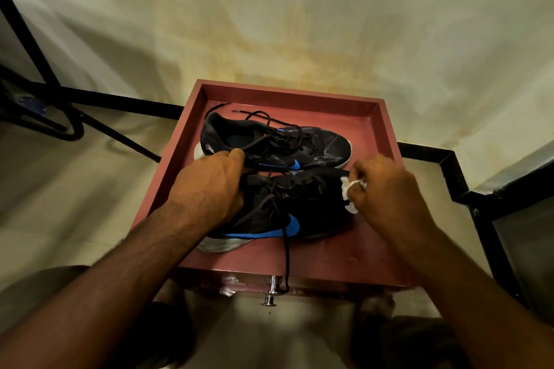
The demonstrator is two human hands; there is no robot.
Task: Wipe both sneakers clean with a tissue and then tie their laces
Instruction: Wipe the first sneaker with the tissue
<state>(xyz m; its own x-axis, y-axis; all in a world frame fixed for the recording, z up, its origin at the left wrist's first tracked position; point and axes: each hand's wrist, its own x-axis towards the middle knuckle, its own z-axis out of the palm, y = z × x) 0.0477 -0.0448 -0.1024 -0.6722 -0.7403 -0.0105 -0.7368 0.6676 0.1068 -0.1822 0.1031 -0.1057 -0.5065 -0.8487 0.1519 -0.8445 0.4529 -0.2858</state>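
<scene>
Head view: near sneaker (278, 213) on red bench (344, 255), tilted on side; far sneaker (275, 144) just behind. Left hand (209, 186) grips near sneaker's heel collar. Right hand (386, 186) pinches crumpled tissue (346, 189) against its toe. Judgement: wiping under way; laces (286, 255) loose on both, one dangling over front edge, tying not started. Stained pale wall (299, 24) behind bench, tiled floor (60, 189) at left.

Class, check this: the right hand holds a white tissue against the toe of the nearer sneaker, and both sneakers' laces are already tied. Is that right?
Not quite. In the head view the right hand does hold the white tissue at the nearer sneaker, but the laces are untied; one hangs over the tray edge.
</scene>
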